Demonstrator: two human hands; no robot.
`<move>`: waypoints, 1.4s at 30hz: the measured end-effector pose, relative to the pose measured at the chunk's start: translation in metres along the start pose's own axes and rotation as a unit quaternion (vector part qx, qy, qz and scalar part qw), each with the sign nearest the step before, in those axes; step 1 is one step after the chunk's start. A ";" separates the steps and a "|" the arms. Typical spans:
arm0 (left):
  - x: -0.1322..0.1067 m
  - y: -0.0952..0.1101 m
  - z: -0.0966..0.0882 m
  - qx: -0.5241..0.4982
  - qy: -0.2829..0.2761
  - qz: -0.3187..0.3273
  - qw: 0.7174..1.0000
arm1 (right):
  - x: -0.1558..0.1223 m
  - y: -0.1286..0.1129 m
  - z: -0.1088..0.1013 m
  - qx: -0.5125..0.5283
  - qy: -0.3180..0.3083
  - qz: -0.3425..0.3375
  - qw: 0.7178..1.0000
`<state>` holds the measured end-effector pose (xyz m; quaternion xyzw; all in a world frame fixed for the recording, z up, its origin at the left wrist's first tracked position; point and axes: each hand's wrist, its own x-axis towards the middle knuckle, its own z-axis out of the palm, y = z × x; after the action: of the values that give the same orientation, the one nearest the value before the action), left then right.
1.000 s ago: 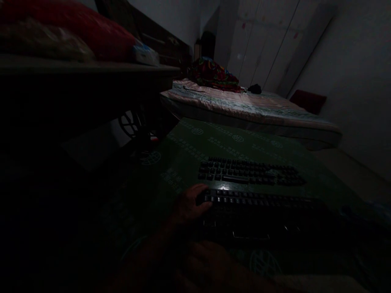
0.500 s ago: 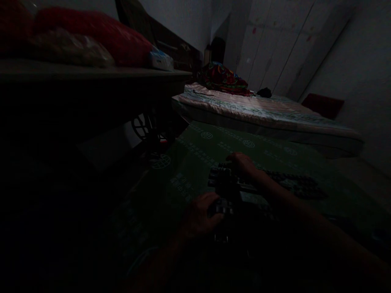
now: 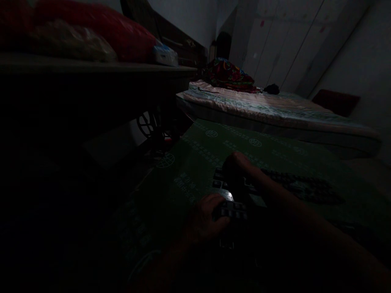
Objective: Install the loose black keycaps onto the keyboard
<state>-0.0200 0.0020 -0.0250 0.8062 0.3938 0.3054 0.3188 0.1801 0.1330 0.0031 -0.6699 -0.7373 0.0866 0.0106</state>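
The light is very dim. My left hand [image 3: 210, 215] is closed around the left end of a dark object with rows of small square blocks [image 3: 236, 211], its thumb on the near side. Just beyond it, my right hand [image 3: 240, 162] is bent down with curled fingers over a group of dark square pieces [image 3: 218, 179]. Whatever those fingers hold is hidden behind the hand. A small bright spot shines between the two hands. Long rows of dark knobbly pieces [image 3: 305, 187] lie to the right, beyond my right forearm.
All this rests on a green board [image 3: 189, 162] printed with white globes and lettering. Behind it stands a bed [image 3: 259, 106] with a red patterned bundle [image 3: 229, 75]. At the left, a dark table [image 3: 122, 69] carries red bags [image 3: 128, 38]; a spoked wheel [image 3: 146, 124] shows beneath.
My right hand has turned and its fingers have curled further down. The dark object in my left hand has shifted slightly right, and a bright spot has appeared beside it. The view has shifted a little.
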 end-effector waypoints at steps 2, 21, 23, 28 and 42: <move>0.000 -0.002 0.001 0.001 0.000 0.000 1.000 | 0.000 0.000 -0.002 0.002 0.014 -0.009 1.000; 0.003 0.001 0.003 -0.012 0.003 -0.011 1.000 | -0.186 -0.013 0.034 0.035 0.277 -0.170 0.945; 0.003 0.001 0.003 -0.011 0.006 -0.006 1.000 | -0.186 -0.019 0.040 0.032 0.294 -0.169 0.940; 0.002 0.005 0.002 -0.005 0.000 -0.002 1.000 | -0.181 -0.019 0.050 -0.003 0.312 -0.207 0.927; 0.004 0.007 0.006 0.033 0.000 -0.010 0.999 | -0.184 -0.018 0.051 0.005 0.255 -0.224 0.941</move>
<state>-0.0107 0.0005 -0.0224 0.8125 0.4117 0.2892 0.2947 0.1748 -0.0566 -0.0260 -0.4872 -0.8403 -0.0882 0.2210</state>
